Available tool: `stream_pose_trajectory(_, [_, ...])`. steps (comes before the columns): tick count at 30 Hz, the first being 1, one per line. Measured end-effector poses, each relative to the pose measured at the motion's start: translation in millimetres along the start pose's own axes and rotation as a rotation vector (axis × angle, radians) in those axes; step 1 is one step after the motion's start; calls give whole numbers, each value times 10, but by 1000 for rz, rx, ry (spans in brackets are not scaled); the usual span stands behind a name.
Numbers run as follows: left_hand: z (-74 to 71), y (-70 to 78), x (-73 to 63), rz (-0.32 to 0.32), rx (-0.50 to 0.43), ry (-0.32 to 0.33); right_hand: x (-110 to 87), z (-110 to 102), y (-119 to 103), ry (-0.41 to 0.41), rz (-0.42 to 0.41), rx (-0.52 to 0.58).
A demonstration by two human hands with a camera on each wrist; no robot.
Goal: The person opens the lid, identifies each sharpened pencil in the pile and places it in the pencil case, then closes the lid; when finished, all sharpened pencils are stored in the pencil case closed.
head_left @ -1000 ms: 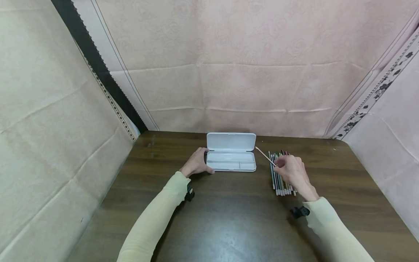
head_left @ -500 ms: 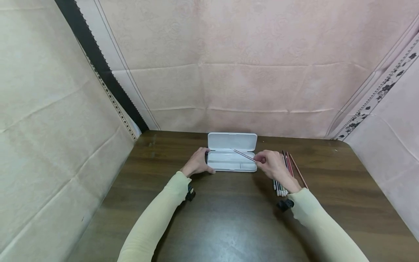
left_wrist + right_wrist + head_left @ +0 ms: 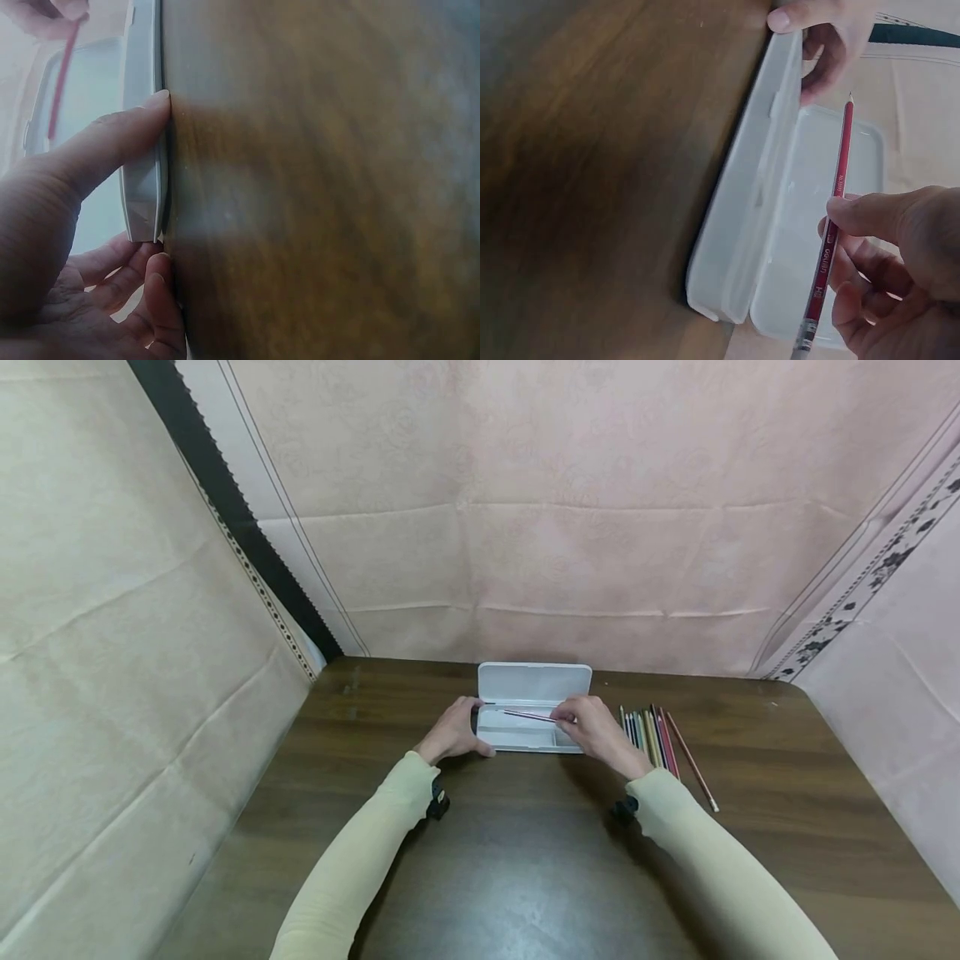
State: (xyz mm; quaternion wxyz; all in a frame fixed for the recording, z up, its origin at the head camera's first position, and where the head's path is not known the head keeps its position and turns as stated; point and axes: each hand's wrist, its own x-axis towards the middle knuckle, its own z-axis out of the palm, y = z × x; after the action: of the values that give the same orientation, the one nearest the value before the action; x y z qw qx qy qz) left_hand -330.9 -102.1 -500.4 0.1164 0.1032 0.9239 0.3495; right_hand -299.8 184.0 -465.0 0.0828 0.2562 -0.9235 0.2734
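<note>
An open white pencil case lies near the back of the table, its lid tipped back. My left hand grips the case's left end, thumb along the front wall and fingers curled at the end. Over the case's right half, my right hand pinches a red pencil between thumb and fingers. Its sharpened tip points left, and the grey eraser end shows below the fingers. In the head view the pencil overlaps the long back compartment; a small divided compartment sits at the front right.
Right of the case, several pencils lie side by side, their lower ends hidden by the right sleeve. One reddish pencil lies slanted at their right. A pale cloth wall rises behind the wooden table.
My right hand has carried the red pencil left from the pencil row to over the case, bringing it more level. The left hand keeps its place on the case.
</note>
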Motion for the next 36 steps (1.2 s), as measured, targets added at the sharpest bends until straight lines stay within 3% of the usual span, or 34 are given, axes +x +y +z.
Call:
stream_pose_trajectory(15, [10,16,-19,-12,7,5,192,250,120,-78,1,-12])
stream_pose_trajectory(27, [-4,26,-7,-8,5,9,322,243,164,-159,74,41])
stream_pose_trajectory(36, [1,6,-6,-3,8,7,343,258,174,-192,75,50])
